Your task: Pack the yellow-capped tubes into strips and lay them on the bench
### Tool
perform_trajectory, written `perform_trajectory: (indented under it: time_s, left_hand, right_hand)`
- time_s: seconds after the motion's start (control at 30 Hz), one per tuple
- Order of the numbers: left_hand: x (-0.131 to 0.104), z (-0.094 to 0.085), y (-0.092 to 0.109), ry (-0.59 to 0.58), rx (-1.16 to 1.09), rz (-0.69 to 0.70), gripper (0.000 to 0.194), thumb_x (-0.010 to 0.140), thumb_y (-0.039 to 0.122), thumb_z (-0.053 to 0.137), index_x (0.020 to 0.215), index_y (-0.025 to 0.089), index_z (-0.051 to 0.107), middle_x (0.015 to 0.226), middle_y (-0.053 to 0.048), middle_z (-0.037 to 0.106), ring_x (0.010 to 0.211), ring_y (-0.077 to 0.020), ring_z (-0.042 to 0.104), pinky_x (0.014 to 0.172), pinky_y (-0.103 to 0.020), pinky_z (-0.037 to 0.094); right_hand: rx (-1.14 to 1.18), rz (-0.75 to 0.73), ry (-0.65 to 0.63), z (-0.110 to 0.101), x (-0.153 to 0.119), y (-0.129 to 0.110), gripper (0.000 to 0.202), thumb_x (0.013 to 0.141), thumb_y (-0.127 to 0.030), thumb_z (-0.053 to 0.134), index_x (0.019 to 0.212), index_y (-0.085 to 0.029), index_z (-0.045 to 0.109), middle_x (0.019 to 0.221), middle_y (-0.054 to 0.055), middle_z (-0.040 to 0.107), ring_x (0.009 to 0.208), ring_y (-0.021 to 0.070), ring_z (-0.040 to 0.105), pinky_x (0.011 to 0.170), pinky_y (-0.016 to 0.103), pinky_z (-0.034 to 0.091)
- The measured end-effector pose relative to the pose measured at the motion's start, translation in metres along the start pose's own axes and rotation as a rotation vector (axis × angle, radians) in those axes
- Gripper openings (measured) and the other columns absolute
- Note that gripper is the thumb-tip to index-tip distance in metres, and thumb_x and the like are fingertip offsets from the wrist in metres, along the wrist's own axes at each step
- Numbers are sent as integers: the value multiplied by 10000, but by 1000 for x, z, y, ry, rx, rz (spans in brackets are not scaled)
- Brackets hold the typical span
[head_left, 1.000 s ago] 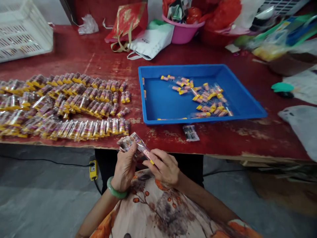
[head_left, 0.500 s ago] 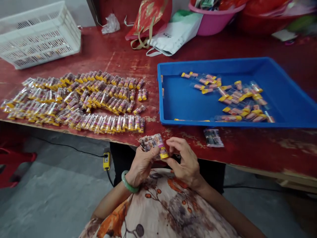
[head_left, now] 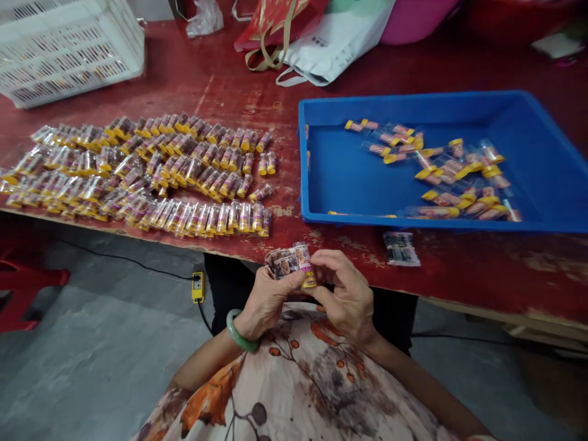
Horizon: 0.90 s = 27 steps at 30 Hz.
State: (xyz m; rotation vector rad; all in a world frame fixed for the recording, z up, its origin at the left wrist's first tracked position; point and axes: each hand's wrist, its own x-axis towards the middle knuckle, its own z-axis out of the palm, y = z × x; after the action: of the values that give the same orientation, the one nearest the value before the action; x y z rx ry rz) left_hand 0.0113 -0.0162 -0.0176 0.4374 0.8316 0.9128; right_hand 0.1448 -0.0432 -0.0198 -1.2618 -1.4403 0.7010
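My left hand (head_left: 269, 300), with a green bangle on its wrist, is closed around a fanned stack of small printed slips (head_left: 281, 263). Its thumb presses a small clear tube (head_left: 304, 264) with a yellow end against them. The fingers of my right hand (head_left: 342, 294) are curled at the tube's right side, with fingertips and thumb touching its edge. Both hands are just off the table's front edge, above my lap. Another bundle of printed slips (head_left: 401, 248) lies on the table right of my hands.
Rows of yellow-ended tubes (head_left: 202, 217) cover the left of the red table (head_left: 257, 104). A blue tray (head_left: 418, 222) on the right holds loose tubes with pinkish contents. Behind are a white crate (head_left: 73, 58), bags (head_left: 340, 43) and a pink basin (head_left: 416, 21).
My right fingers have closed in from beside the tube to touch its edge. The tube stands slightly more upright. The view has tipped down a little.
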Motion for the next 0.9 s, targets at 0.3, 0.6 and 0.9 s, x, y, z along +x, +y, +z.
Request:
perform_trajectory:
  time_s: [0.3, 0.6, 0.9]
  left_hand:
    - [-1, -2, -3, -5, 13, 25, 245, 687, 222, 796, 914, 157, 729, 846, -18, 700, 753, -132, 623, 770, -278, 504]
    - [2, -7, 5, 58, -31, -10, 308, 621, 283, 841, 866, 136, 726, 775, -28, 704, 664, -140, 627, 705, -287, 506]
    - [-1, -40, 26, 27, 36, 46, 327, 599, 222, 852, 889, 132, 730, 812, -34, 706, 704, -130, 614, 726, -260, 474]
  right_hand:
    - [8, 29, 27, 4, -3, 1, 302, 756, -75, 648, 1018, -216, 594, 1017, 44, 575, 772, 146, 570, 638, 283, 498]
    - [-130, -17, -111, -4, 9, 1, 439, 748, -184, 704, 1157, -216, 549, 1116, 96, 568, 711, 147, 563, 551, 282, 514]
    - [-341, -397, -475, 15, 47, -3, 713, 731, -205, 711, 1376, -194, 407, 1336, 169, 519, 1253, 330, 489, 1020, 552, 437]
